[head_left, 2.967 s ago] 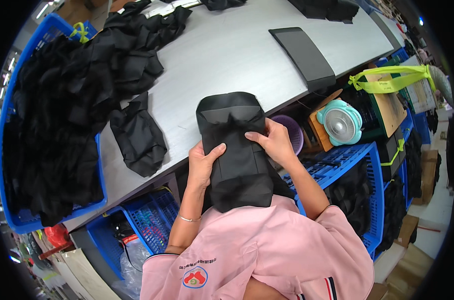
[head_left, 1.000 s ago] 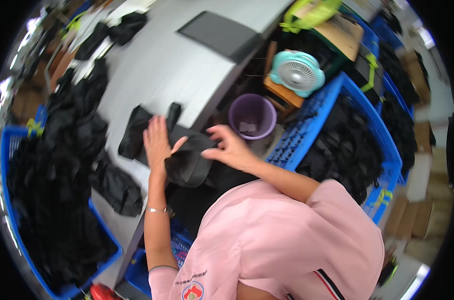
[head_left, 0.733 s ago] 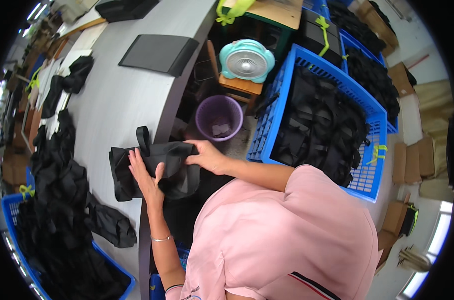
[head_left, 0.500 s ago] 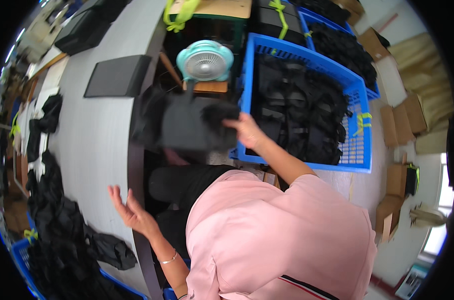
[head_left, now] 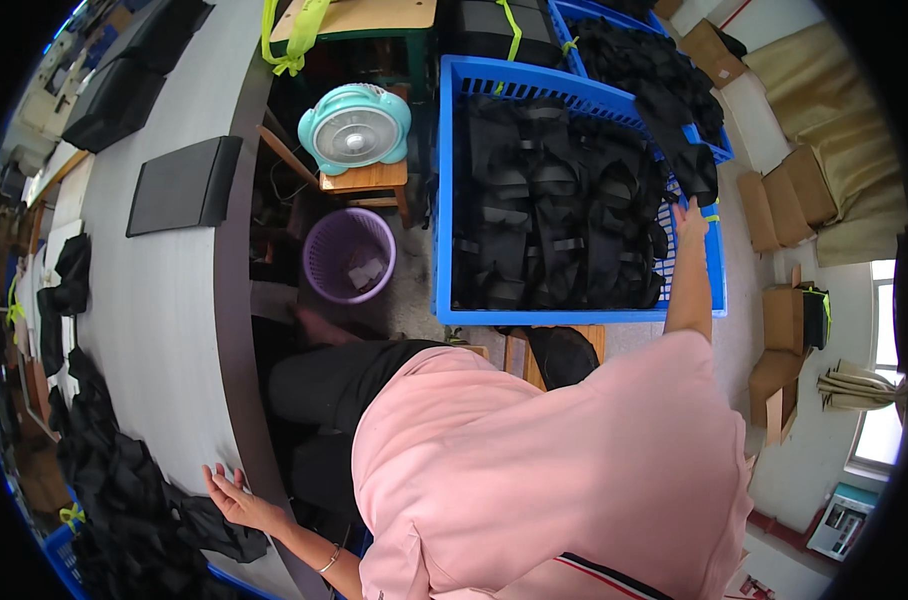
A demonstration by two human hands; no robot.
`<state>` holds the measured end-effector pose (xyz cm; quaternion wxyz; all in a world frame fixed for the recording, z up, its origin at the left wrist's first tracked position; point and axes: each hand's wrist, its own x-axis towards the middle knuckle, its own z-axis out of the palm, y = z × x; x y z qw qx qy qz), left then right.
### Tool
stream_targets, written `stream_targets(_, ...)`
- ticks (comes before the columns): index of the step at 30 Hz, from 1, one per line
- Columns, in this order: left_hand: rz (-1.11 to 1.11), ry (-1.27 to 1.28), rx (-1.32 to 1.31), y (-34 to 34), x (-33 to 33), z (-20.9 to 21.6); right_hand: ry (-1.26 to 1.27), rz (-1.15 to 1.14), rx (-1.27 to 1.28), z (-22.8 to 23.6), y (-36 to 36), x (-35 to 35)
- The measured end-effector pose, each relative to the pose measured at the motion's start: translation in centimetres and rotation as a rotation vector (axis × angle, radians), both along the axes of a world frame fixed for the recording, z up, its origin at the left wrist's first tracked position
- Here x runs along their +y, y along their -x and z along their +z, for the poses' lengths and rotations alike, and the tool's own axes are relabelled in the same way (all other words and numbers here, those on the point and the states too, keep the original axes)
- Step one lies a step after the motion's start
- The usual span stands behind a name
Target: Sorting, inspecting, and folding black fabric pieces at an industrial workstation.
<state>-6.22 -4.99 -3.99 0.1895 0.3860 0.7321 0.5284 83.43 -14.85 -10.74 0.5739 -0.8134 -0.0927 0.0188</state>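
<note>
At the far right corner of the blue crate [head_left: 584,317], my right hand [head_left: 690,222] is closed on the lower end of a black fabric piece [head_left: 682,150]. The piece hangs over the crate's right side, stretched away from me. Inside the crate, similar black fabric pieces with strap-like bands [head_left: 544,205] lie in rows. My left hand [head_left: 240,502] is over the grey table's near edge, its fingers apart and holding nothing. Beside it lies a dark fabric piece [head_left: 219,525], part of a heap of black fabric [head_left: 114,450].
A flat black panel [head_left: 179,185] lies on the grey table [head_left: 164,330]. Beyond the table edge, a teal fan [head_left: 354,135] stands on a wooden stool, with a purple basket [head_left: 349,255] below. More crates of black goods [head_left: 634,60] stand behind. Cardboard boxes [head_left: 789,200] line the right wall.
My right hand has carried the black fabric piece from beside the table rightward to the crate's far right side. My left hand has moved down and slightly left, toward the fabric heap.
</note>
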Motion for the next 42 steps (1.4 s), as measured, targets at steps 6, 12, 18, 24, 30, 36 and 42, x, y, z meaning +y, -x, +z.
stream_targets(6,0.181,-0.103,0.228,2.2,-2.2,-0.6,0.088,-0.173,0.187,-9.8,5.3,6.7)
stream_targets(12,0.501,-0.073,0.588,2.8,-5.1,0.9,0.191,0.688,-0.349,-8.1,30.1,20.4)
stream_targets(18,0.626,0.012,0.462,4.2,-6.2,0.0,-0.035,1.525,-0.593,1.9,52.8,24.9)
stream_targets(24,0.796,0.044,0.583,5.8,-7.7,1.4,-0.439,2.202,-0.581,7.5,73.7,21.1)
stream_targets(30,0.91,0.012,0.393,8.3,-11.3,-0.2,-0.74,2.357,-0.655,10.2,87.1,15.1)
stream_targets(36,0.87,-0.046,0.127,5.4,-11.4,-1.4,-0.549,2.459,-1.22,6.9,94.8,14.5)
stream_targets(42,0.683,-0.373,-0.24,4.4,-9.3,1.5,-0.571,2.354,-0.318,9.4,92.3,16.0)
